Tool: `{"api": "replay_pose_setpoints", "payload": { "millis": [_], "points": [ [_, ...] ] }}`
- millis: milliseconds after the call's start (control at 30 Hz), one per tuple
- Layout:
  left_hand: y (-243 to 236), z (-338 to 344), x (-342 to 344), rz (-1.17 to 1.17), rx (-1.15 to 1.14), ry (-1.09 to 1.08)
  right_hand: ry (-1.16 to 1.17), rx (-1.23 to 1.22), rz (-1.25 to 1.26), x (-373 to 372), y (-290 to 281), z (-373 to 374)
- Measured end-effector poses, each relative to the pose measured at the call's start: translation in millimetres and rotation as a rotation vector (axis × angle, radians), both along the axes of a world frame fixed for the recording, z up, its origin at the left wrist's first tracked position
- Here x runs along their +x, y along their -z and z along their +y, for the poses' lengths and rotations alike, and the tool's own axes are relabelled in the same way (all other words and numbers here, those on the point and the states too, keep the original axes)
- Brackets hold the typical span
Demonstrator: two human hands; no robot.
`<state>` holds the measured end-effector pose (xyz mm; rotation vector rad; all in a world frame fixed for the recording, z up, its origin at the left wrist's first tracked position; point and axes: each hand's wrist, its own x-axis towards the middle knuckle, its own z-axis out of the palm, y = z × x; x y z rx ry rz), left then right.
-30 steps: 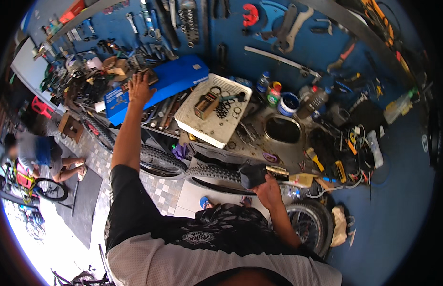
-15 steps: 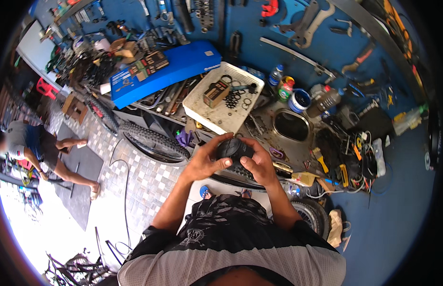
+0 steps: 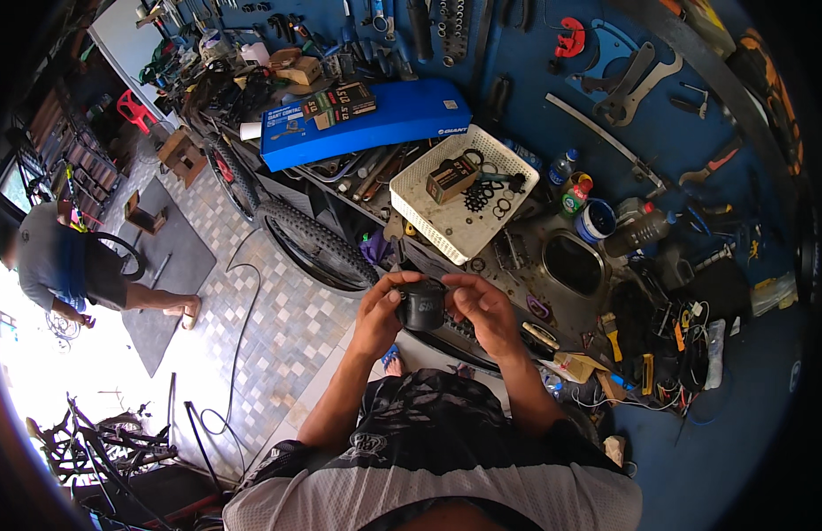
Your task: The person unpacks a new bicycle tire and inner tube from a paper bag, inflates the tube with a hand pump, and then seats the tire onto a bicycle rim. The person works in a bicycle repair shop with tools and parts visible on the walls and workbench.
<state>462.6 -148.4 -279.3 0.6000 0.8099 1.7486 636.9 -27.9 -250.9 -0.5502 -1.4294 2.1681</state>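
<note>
As I view the site remotely through the head camera, the largest feature on record is a blue wall hung with hand tools. Below it I note a cluttered workbench. Off to the left, a second person bends forward over the floor, well apart from the bench. A knobby tyre stands before the bench's near edge. On the bench lies a long blue box, and just right of it, a white perforated tray.

Between me and the bench, the left hand has its thumb and fingers closed on the left side of a black roll, held in the air nearer than the tray. The right hand has its fingers bent at the roll's right edge; I cannot tell whether they pinch it. Inside the tray I record a brown carton and, beside it, a dark sprocket.
</note>
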Motion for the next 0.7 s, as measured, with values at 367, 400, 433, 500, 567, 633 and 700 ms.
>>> {"api": "replay_pose_setpoints", "payload": {
  "millis": [367, 400, 433, 500, 567, 633, 700],
  "points": [
    [5, 2, 27, 0.373, -0.186, -0.208, 0.085, -0.186, 0.019, -5, 19, -9],
    [4, 2, 26, 0.358, -0.193, -0.184, 0.077, -0.243, 0.061, -5, 19, -9],
    [3, 3, 24, 0.342, -0.183, -0.184, 0.076, -0.302, 0.096, -4, 19, -9],
    [0, 3, 22, 0.258, -0.165, -0.166, 0.054, -0.395, 0.156, -3, 17, -10],
    [-2, 2, 22, 0.249, -0.173, -0.175, 0.018, -0.461, 0.208, -1, 14, -10],
    [-5, 1, 22, 0.276, -0.175, -0.186, -0.026, -0.386, 0.137, 1, 10, -9],
    [-6, 0, 22, 0.348, -0.172, -0.196, -0.063, -0.330, 0.070, 3, 6, -7]
  ]
}}
